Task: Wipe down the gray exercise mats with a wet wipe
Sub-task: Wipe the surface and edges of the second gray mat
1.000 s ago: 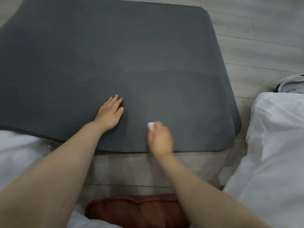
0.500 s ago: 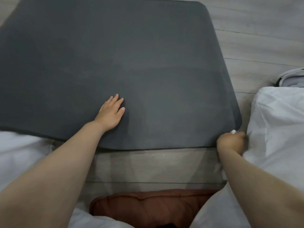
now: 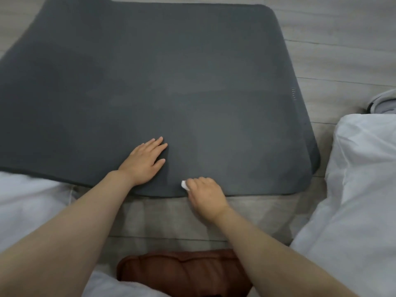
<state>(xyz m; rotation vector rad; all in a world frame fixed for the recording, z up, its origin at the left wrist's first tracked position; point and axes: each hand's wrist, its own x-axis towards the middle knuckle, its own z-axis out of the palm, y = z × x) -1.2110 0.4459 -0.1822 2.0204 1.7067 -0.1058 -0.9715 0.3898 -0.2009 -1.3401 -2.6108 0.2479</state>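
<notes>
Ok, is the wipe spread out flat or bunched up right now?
Bunched up. The right hand curls around the wipe; only a small white wad shows on the mat.

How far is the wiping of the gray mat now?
Done: I cannot tell; no clear wet marks show on the gray exercise mat. In hand: the right hand grips the wet wipe at the mat's near edge, the left hand lying flat on it. Left: probably the far part.

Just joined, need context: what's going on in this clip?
A person is wiping a gray exercise mat on the floor. The left hand lies flat on the mat near its front edge, steadying it. The right hand grips a white wet wipe at that same front edge.
</notes>
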